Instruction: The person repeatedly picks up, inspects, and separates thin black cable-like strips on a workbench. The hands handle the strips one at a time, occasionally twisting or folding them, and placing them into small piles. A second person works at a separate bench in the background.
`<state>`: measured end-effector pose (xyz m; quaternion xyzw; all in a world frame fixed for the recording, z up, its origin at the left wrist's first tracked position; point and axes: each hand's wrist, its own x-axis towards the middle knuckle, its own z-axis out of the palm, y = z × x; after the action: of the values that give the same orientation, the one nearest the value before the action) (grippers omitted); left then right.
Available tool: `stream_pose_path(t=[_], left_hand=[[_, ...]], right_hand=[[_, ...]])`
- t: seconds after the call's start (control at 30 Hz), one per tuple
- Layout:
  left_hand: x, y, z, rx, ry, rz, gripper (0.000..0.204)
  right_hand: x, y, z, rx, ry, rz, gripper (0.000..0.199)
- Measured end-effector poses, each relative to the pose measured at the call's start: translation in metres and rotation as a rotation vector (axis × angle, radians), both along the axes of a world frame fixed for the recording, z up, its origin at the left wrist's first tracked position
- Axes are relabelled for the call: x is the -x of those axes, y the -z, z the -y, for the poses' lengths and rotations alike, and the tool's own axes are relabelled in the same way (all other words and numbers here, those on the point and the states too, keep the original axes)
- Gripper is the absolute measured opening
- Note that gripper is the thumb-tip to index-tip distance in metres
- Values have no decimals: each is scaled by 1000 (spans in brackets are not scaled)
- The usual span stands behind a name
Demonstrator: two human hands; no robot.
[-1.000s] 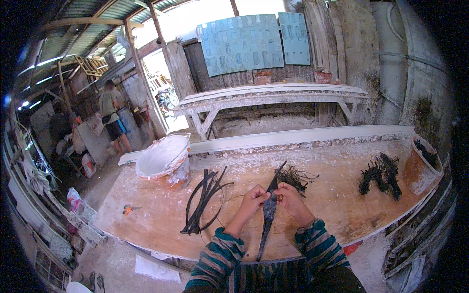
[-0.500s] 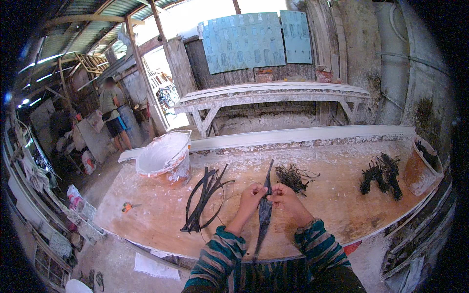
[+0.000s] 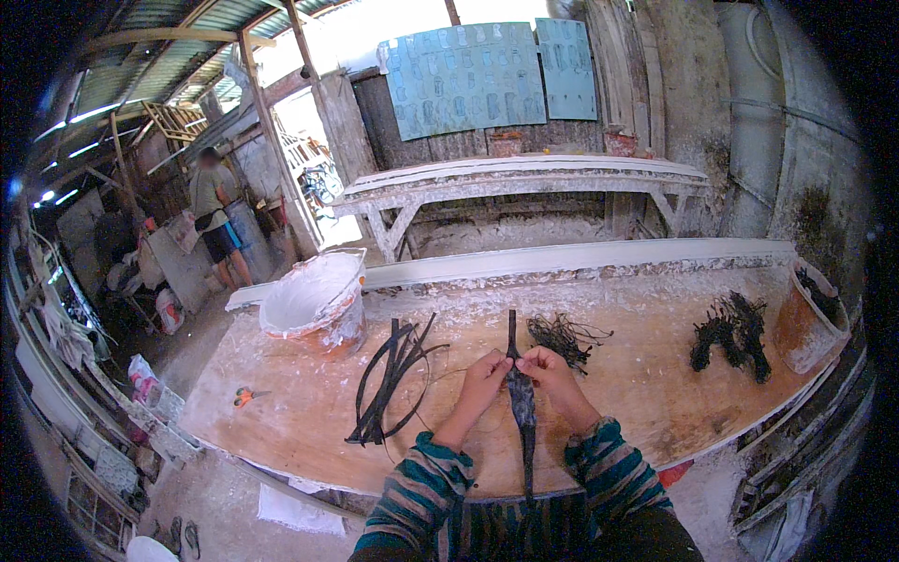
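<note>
The left hand [image 3: 484,377] and right hand [image 3: 554,373] worked 1 black strip [image 3: 523,412], fingers pinching it near its 12 o'clock end; the next move seemingly called for steadiness.

Upper left: corrugated metal roof [image 3: 201,51] on timber framing, thin streaks of daylight showing beneath. Post [image 3: 269,112] leans slightly; bright doorway [image 3: 298,122] just right of it. Top centre: glare of open sky over a weathered wall [image 3: 449,141], a large blue panel [image 3: 468,84] hung there, a narrower panel [image 3: 567,70] beside it. Below, a long bench [image 3: 524,184], white-crusted, braced legs. Upper right: stained grey wall [image 3: 749,150]. Centre: wide wooden table [image 3: 655,403], white-dusted along its far side. Lower left: pale, dusty floor [image 3: 220,478].
</note>
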<state>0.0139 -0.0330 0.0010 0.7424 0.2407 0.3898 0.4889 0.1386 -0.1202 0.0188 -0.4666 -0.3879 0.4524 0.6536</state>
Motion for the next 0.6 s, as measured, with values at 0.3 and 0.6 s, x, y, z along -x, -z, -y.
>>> stream_pose_path(t=[0.3, 0.6], left_hand=[[0, -5, 0, 475, 128, 109, 14], [3, -13, 3, 542, 170, 137, 16]], right_hand=[[-2, -1, 1, -45, -2, -164, 4], [-4, 1, 0, -87, -11, -243, 4]])
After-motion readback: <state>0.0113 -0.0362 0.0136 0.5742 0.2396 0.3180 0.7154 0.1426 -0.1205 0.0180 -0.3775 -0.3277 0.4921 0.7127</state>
